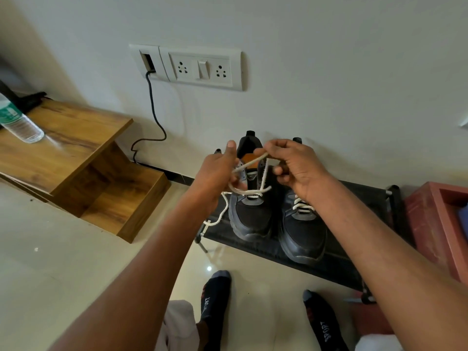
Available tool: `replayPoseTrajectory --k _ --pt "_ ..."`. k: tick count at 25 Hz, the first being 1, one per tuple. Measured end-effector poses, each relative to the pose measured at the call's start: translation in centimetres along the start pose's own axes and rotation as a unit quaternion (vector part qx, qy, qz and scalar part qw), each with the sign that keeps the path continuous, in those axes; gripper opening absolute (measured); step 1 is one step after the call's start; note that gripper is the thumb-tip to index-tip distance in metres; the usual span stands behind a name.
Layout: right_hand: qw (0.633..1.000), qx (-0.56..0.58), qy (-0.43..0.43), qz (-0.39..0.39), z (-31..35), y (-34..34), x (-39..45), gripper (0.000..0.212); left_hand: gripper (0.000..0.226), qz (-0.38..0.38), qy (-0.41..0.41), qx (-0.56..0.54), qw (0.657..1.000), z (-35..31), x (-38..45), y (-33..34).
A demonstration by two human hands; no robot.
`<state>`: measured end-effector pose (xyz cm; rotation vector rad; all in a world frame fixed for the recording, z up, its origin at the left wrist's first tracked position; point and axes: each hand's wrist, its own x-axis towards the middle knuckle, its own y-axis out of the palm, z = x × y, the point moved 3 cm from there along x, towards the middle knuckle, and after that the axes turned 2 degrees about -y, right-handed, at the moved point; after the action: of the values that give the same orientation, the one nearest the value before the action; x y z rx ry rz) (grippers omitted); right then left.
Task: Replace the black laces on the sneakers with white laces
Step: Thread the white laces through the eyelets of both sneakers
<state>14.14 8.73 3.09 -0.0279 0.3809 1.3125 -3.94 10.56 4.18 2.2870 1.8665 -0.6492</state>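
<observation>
Hands work a white woven shoelace (250,162) above a pair of dark sneakers. The right hand (295,167) has its fingers curled round one end of the lace, pinching it near the fingertips. The left hand (219,171) grips the other part of the same lace, thumb raised, so a short length runs taut between the two hands. Below the grip, the lace drops to the upper eyelets of the left black sneaker with grey panels (250,211), crosses over its tongue, and a loose tail trails off to the left of that shoe, ending near the edge of the rack. Just right of it, under the right wrist, stands the right black sneaker (302,231), with white lacing showing across its front. Both shoes sit side by side, toes toward the person, on a low black fabric shoe rack with a metal frame (336,264) against a pale wall.

Nearer the person, below the rack, two feet in dark socks (215,300) rest on a glossy cream tile floor. Far left of the hands is a stepped wooden shelf unit (76,145) with a clear plastic water bottle (17,122) lying on it. Above the hands, a white wall switch-and-socket plate (200,68) has a black cable (154,110) hanging from it. Right of the rack is a reddish box (435,224).
</observation>
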Motion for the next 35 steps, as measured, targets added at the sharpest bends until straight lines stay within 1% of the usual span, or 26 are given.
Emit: replayPoseTrajectory --k 1,2,3,4,5,6,7,8,9,10,11,12,15,19,21,22,23,25,26,27,28,29,30,31,33,35 --pt "0.996 -0.063 -0.015 -0.061 0.1 -1.0 0.1 0.003 0.049 -0.04 0.013 -0.01 0.999 0.1 -0.1 -0.8" --pt "0.973 -0.188 -0.041 -0.129 0.3 -2.2 0.0 0.007 0.041 -0.075 0.027 -0.029 0.996 0.1 -0.1 -1.6" --pt "0.918 -0.348 -0.066 -0.181 0.4 -3.2 -0.2 0.01 0.032 -0.1 0.039 -0.053 0.993 0.1 0.0 -2.4" --pt "0.843 -0.492 -0.09 -0.197 0.4 -3.6 -0.4 0.009 0.024 -0.111 0.049 -0.075 0.99 0.0 0.0 -2.9" --pt "0.78 -0.586 -0.115 -0.185 0.2 -3.2 -0.6 0.008 0.018 -0.11 0.059 -0.094 0.988 -0.1 0.1 -2.9" --pt "0.756 -0.619 -0.143 -0.161 -0.1 -2.4 -0.6 0.013 0.014 -0.099 0.066 -0.099 0.988 -0.3 0.3 -2.6" --pt "0.772 -0.6 -0.172 -0.123 -0.5 -1.6 -0.5 0.018 0.011 -0.081 0.072 -0.088 0.99 -0.4 0.6 -1.8" --pt "0.822 -0.532 -0.19 -0.078 -0.7 -0.6 -0.3 0.019 0.012 -0.061 0.078 -0.069 0.993 -0.4 0.9 -0.9" --pt "0.888 -0.421 -0.182 -0.034 -0.7 0.3 0.0 0.017 0.014 -0.045 0.085 -0.052 0.994 -0.3 1.4 0.1" --pt "0.943 -0.3 -0.142 0.008 -0.7 0.8 0.1 0.014 0.017 -0.038 0.088 -0.047 0.994 -0.2 1.9 0.7" --pt "0.972 -0.213 -0.098 0.02 -0.9 0.9 0.2 0.013 0.019 -0.037 0.088 -0.047 0.994 0.1 2.5 1.1" --pt "0.981 -0.178 -0.071 0.017 -1.0 0.7 0.2 0.015 0.019 -0.037 0.084 -0.049 0.995 0.2 3.0 1.2" --pt "0.975 -0.209 -0.072 0.009 -1.1 -1.1 0.6 0.016 0.022 -0.018 0.069 -0.046 0.996 0.4 4.7 1.0" --pt "0.967 -0.23 -0.09 0.064 -1.8 -0.6 0.9 0.015 0.024 0.043 0.084 -0.02 0.995 -0.5 5.4 1.5" --pt "0.975 -0.213 -0.067 0.022 -2.1 -0.6 1.6 0.013 0.028 0.034 0.079 -0.018 0.996 -0.6 5.7 1.3" --pt "0.972 -0.221 -0.064 -0.036 -2.2 -1.1 2.0 0.016 0.03 0.023 0.076 -0.011 0.997 -0.6 6.0 1.0" --pt "0.953 -0.274 -0.076 -0.105 -2.1 -1.6 2.4 0.019 0.031 0.01 0.075 0.012 0.997 -0.4 6.3 0.6" --pt "0.862 -0.452 -0.108 -0.203 -2.0 -2.4 2.5 0.02 0.025 -0.011 0.08 0.08 0.994 0.0 7.0 -0.4" --pt "0.812 -0.528 -0.127 -0.215 -2.0 -2.1 2.1 0.016 0.023 -0.014 0.08 0.099 0.992 0.2 7.2 -0.8" --pt "0.779 -0.575 -0.147 -0.203 -2.1 -1.6 1.8 0.012 0.022 -0.01 0.08 0.107 0.991 0.4 7.3 -0.9" --pt "0.76 -0.6 -0.174 -0.179 -2.2 -0.9 1.5 0.021 0.021 -0.002 0.081 0.11 0.991 0.6 7.2 -0.9" --pt "0.762 -0.598 -0.207 -0.139 -2.4 -0.1 1.5 0.036 0.021 0.01 0.085 0.114 0.99 0.6 7.1 -0.8" --pt "0.787 -0.562 -0.237 -0.092 -2.6 0.5 1.5 0.047 0.021 0.025 0.091 0.117 0.989 0.6 6.8 -0.6" --pt "0.832 -0.495 -0.246 -0.046 -2.7 1.0 1.5 0.047 0.023 0.042 0.098 0.118 0.987 0.5 6.7 -0.4" --pt "0.912 -0.359 -0.199 0.021 -3.0 1.6 1.8 0.027 0.026 0.067 0.109 0.11 0.986 0.4 6.5 -0.1" --pt "0.93 -0.323 -0.176 -0.003 -3.4 1.1 2.5 0.009 0.021 0.069 0.114 0.099 0.986 0.6 6.8 -0.2"
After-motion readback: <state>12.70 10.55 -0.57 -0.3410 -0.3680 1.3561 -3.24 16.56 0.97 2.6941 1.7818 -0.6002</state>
